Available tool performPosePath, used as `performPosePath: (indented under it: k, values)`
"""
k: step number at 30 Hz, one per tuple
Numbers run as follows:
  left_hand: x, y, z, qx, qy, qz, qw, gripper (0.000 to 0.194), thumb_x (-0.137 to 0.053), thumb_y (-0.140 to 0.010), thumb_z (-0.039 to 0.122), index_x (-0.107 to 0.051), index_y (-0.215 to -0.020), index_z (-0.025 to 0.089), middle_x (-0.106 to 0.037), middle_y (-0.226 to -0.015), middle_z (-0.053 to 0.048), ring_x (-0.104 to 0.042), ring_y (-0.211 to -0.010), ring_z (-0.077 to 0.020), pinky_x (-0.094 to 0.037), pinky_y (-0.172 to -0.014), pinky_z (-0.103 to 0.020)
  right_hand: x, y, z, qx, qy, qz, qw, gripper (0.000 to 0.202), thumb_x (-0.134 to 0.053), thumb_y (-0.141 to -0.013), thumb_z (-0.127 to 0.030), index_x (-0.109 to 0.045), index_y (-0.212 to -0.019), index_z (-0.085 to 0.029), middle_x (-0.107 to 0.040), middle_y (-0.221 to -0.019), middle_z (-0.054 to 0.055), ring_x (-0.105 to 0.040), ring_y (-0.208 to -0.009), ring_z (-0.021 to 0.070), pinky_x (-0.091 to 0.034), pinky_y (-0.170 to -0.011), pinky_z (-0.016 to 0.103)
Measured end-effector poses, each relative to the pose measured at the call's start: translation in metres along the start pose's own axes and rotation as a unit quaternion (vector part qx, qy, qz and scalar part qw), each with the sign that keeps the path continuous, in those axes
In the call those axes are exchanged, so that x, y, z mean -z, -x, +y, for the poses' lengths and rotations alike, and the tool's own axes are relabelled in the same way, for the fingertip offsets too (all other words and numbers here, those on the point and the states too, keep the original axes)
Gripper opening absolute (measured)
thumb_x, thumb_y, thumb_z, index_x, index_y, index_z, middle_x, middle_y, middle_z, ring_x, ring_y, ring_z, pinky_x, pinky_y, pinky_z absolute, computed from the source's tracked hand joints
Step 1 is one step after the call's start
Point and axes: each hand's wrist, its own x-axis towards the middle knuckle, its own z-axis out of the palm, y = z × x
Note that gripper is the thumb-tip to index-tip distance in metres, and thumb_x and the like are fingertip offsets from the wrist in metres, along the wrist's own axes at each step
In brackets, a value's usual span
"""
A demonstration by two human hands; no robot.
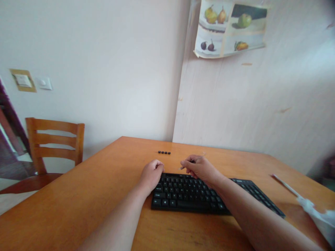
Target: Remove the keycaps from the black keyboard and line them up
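A black keyboard [193, 195] lies on the wooden table in front of me. My left hand [152, 175] is closed at its far left corner, the thumb on top and the fingers curled against the edge. Above the far row of keys, my right hand [199, 168] pinches a thin pen-like tool [181, 168]. The tool's pale, narrow tip points left, towards my left hand, and touches nothing I can make out. Beyond the keyboard, several small black keycaps [164, 152] stand in a short row. My right forearm covers part of the keyboard's right half.
The wooden table [99, 195] meets the wall at its far edge. To the right lie a thin white stick [285, 184] and a crumpled white plastic bag [314, 212]. A wooden chair [56, 141] stands at the left. A sheet of fruit pictures [230, 29] hangs on the wall.
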Motion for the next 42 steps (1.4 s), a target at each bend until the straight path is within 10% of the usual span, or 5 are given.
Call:
performPosePath:
  k: [42]
  values:
    - [-0.005, -0.002, -0.007, -0.039, -0.059, 0.003, 0.997, 0.019, -0.047, -0.084, 0.029, -0.063, -0.077, 0.020, -0.069, -0.079, -0.001, -0.062, -0.078, -0.0164, -0.041, -0.069, -0.026, -0.031, -0.006, 0.011, 0.087, 0.300, 0.052, 0.948, 0.021, -0.052, -0.082, -0.026, -0.049, -0.063, -0.018, -0.054, -0.060, 0.001, -0.047, -0.060, 0.0131, -0.029, -0.057, 0.025]
